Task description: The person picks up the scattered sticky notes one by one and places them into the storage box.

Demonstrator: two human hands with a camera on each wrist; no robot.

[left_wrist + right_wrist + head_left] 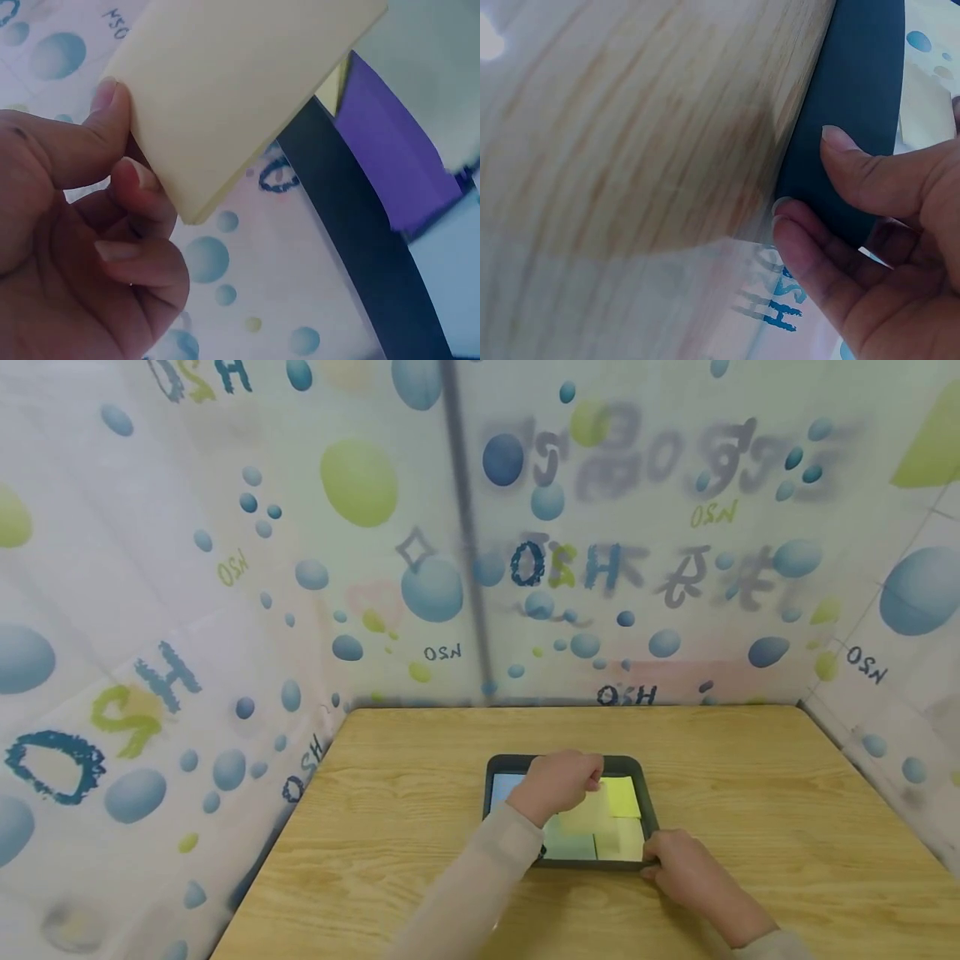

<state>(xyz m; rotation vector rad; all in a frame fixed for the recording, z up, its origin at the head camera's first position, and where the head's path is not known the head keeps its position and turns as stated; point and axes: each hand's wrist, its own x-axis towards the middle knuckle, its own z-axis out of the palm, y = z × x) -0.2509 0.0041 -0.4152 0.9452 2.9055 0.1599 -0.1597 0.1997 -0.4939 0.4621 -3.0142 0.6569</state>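
My left hand (561, 783) is over a dark tray (517, 762) and pinches a pad of pale yellow sticky notes (232, 90) between thumb and fingers. The pad slants above other notes. My right hand (686, 864) grips the tray's near right corner, thumb on the dark wall (855, 90) and fingers curled beneath. Inside the tray lie a bright yellow pad (621, 797), a blue pad (506, 787) and a pale green pad (567, 847). A purple pad (390, 142) shows in the left wrist view. My left forearm hides part of the tray.
The tray stands on a wood-grain table (405, 793). Patterned curtains (360, 568) with dots and letters enclose the table at the back and both sides. A dark vertical pole (465, 527) shows through the back curtain.
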